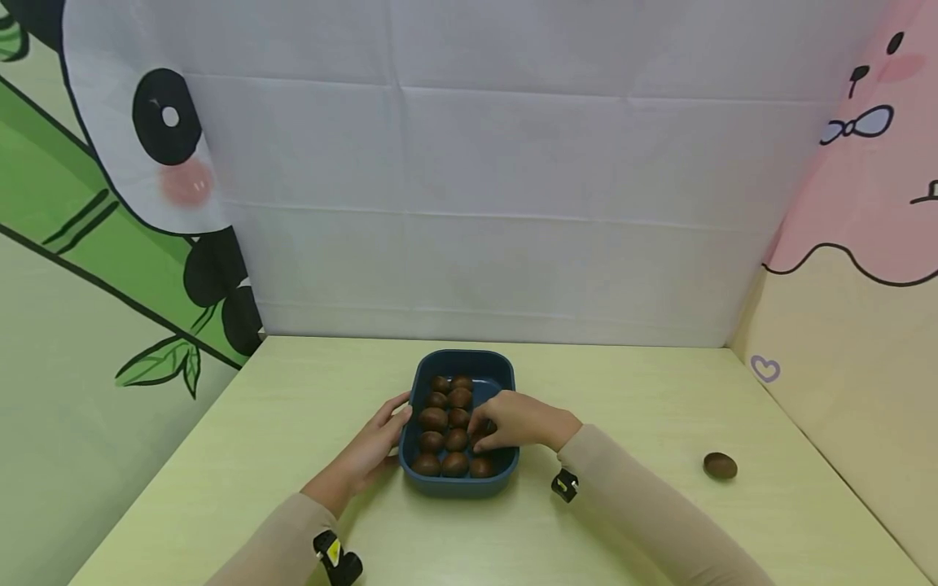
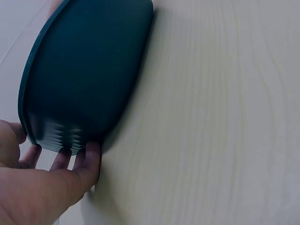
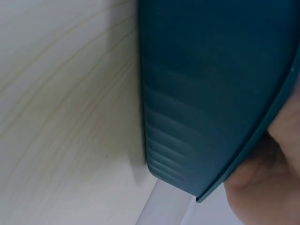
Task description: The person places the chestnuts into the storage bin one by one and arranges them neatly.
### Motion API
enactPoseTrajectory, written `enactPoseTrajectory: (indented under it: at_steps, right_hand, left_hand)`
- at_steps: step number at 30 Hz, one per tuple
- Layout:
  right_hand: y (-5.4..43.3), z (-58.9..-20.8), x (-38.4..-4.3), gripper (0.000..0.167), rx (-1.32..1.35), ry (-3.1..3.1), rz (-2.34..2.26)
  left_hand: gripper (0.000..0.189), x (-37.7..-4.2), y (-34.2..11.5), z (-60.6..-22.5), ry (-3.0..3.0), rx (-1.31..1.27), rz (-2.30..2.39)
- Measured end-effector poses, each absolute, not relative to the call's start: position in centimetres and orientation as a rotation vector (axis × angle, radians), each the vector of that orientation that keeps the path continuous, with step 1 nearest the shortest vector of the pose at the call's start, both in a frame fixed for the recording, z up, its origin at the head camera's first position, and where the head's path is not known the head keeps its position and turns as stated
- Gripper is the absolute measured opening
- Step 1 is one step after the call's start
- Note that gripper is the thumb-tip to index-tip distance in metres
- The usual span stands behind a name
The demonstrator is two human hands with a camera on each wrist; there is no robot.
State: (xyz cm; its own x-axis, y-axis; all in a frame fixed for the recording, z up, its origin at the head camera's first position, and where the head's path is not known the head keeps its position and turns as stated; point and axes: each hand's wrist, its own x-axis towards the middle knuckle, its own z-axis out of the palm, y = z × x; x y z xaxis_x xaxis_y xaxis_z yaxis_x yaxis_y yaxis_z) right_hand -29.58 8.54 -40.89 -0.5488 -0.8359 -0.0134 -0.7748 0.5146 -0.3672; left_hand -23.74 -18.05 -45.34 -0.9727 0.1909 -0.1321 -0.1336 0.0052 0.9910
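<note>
A dark blue-green plastic box (image 1: 458, 489) stands on the table, with glossy brown chestnuts (image 1: 433, 419) laid in rows inside it. My left hand (image 1: 375, 448) rests against the box's left outer side. Its spread fingers (image 2: 92, 159) touch the outer wall in the left wrist view. Over the right rim reaches my right hand (image 1: 523, 419), its thumb and fingers pinching a chestnut (image 1: 489, 426) inside the box, partly hidden by the hand. In the right wrist view the box wall covers the fingertips.
One loose chestnut (image 1: 721, 465) lies on the pale wood-grain table (image 1: 608, 391), far to the right of the box. A white sheet (image 1: 498, 212) rises behind the table, with cartoon-printed panels at both sides.
</note>
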Motion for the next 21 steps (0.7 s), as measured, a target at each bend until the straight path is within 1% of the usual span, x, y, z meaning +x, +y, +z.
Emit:
enactPoseTrajectory:
  at_steps: [11, 21]
  right_hand:
    - [8.8, -40.2, -29.4, 0.024, -1.438, 2.535, -0.508]
    - [10.6, -39.3, -29.0, 0.024, -1.471, 2.518, -0.611]
  left_hand:
    - [0.055, -23.8, -18.1, -45.4, 2.046, 0.065, 2.072]
    - [0.054, -23.9, -18.0, -45.5, 2.044, 0.075, 2.075]
